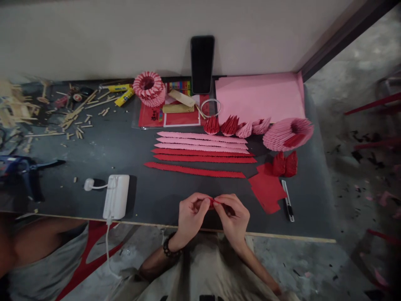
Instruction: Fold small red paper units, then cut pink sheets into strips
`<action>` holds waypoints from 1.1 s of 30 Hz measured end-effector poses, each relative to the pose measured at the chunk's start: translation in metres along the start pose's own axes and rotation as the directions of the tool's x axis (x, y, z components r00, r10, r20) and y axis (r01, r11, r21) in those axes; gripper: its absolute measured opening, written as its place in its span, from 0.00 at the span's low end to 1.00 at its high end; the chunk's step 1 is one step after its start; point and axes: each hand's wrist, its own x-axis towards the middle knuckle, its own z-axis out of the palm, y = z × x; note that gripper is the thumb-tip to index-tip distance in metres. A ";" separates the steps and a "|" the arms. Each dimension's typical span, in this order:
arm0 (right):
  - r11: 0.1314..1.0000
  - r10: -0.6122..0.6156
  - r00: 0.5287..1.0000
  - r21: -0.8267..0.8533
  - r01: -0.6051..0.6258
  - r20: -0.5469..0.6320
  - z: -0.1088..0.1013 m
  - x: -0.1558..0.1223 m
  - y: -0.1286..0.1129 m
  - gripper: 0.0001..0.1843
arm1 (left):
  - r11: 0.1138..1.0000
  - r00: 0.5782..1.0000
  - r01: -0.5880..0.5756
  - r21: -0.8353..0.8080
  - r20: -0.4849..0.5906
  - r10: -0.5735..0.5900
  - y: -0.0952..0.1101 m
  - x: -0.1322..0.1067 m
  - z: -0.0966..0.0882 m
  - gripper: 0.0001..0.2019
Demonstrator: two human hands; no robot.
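Observation:
My left hand (pixel 192 213) and my right hand (pixel 233 213) meet above the table's front edge, fingertips pinched on a small piece of red paper (pixel 212 202) mostly hidden by the fingers. Beyond them lies a long red strip of folded paper pieces (pixel 194 169). Behind it are more red strips (pixel 205 159) and several pink strips (pixel 202 142), laid side by side. To the right, loose red paper sheets (pixel 267 190) lie next to a box cutter (pixel 288 201). Two upright red folded-paper clusters (pixel 285 164) stand just behind the sheets.
A white power bank (pixel 116 196) with a cable sits at left. Pink paper (pixel 260 96), a leaning phone (pixel 202 65), a ring-shaped paper model (pixel 148 88) and a pink paper model (pixel 286 134) line the back. Wooden sticks (pixel 77 115) are scattered far left, near another person's leg (pixel 40 242).

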 end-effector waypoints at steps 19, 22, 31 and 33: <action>0.999 0.043 0.999 0.000 -0.043 -0.022 -0.003 -0.011 0.003 0.02 | 0.965 0.973 -0.215 0.151 -0.046 0.224 -0.006 -0.005 -0.003 0.06; 0.996 -0.023 0.999 -0.087 0.019 -0.044 -0.002 -0.011 0.001 0.02 | 0.945 0.972 -0.222 0.240 -0.020 0.234 -0.006 -0.006 -0.004 0.11; 0.789 -0.509 0.859 -0.367 0.492 0.056 -0.006 -0.013 0.017 0.19 | 0.996 0.998 -0.061 0.061 -0.003 0.061 0.000 -0.007 -0.005 0.09; 0.768 -0.537 0.839 -0.362 0.528 0.086 -0.008 -0.010 0.015 0.18 | 0.999 1.000 -0.017 -0.038 0.010 0.018 0.000 -0.009 -0.006 0.12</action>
